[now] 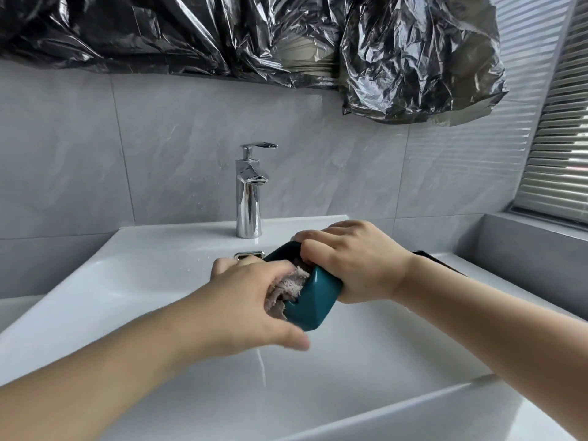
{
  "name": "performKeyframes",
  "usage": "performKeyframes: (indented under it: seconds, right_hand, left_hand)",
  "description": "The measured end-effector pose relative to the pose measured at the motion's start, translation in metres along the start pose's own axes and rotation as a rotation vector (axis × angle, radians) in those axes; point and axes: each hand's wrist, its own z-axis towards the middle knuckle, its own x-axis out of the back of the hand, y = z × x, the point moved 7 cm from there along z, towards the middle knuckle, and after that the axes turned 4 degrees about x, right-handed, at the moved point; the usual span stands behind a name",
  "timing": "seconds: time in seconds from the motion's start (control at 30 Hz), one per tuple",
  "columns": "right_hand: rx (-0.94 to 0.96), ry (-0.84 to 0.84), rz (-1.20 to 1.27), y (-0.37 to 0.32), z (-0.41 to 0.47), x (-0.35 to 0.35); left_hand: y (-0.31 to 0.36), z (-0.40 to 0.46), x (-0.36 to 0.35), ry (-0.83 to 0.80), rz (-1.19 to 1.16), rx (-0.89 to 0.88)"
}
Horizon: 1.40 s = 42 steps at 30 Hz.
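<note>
A dark teal dish (313, 299) with faceted sides hangs tilted over the white sink basin (133, 281). My right hand (356, 262) grips its far rim, fingers curled over the edge. My left hand (251, 303) holds a crumpled greyish-pink cloth (288, 289) pressed into the dish's opening. A thin trickle of water (262, 367) falls from below the dish into the basin.
A chrome tap (249, 190) stands at the back of the sink, with a chrome overflow slot (249, 255) below it. Crumpled black plastic sheeting (413, 58) covers the wall above. Window blinds (560, 148) and a grey ledge (521, 249) are on the right.
</note>
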Motion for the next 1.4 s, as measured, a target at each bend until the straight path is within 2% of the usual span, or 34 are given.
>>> performKeyframes:
  seconds: [0.07,0.2,0.3,0.4,0.47,0.6,0.73,0.87,1.0,1.17,1.27,1.33,1.4]
  right_hand:
    - [0.004,-0.001,-0.020,-0.002,0.001,-0.002]
    - [-0.043,0.126,0.050,0.006,-0.001,0.008]
    - [-0.038,0.168,0.248,0.012,-0.006,0.013]
    - [-0.009,0.119,0.388,0.007,-0.007,0.004]
    - [0.001,0.070,0.419,0.003,-0.006,-0.002]
    - [0.009,0.014,0.320,0.004,-0.007,-0.004]
    - [0.017,-0.079,0.213,0.001,-0.007,-0.012]
    - [-0.016,-0.098,0.192,0.003,-0.005,-0.013]
    - [-0.005,-0.037,0.199,0.000,-0.006,-0.008]
    - [0.032,-0.006,0.164,-0.003,-0.005,-0.005]
    - [0.054,0.011,0.092,-0.003,-0.003,-0.002]
    - [0.057,0.005,0.053,-0.002,-0.003,-0.002]
    - [0.059,-0.013,0.023,-0.002,-0.003,-0.003]
  left_hand:
    - [0.009,0.002,0.002,0.094,0.105,-0.113]
    - [0.018,0.004,0.017,0.136,0.172,-0.321]
    - [0.015,0.000,0.018,0.039,0.076,-0.375]
    - [0.012,-0.005,0.010,-0.057,0.065,-0.402]
    - [0.011,-0.006,0.008,-0.070,0.062,-0.384]
    - [0.008,-0.003,0.002,-0.159,-0.011,-0.250]
    - [0.005,0.000,-0.008,-0.339,-0.289,-0.083]
    - [-0.002,0.001,-0.008,-0.352,-0.447,-0.013]
    - [-0.005,0.000,0.002,-0.350,-0.528,-0.019]
    - [-0.011,0.005,0.015,-0.199,-0.462,-0.043]
    - [-0.020,0.010,0.024,-0.079,-0.168,-0.053]
    - [-0.018,0.008,0.020,-0.118,-0.005,-0.039]
    - [-0.016,0.008,0.012,-0.206,0.039,-0.005]
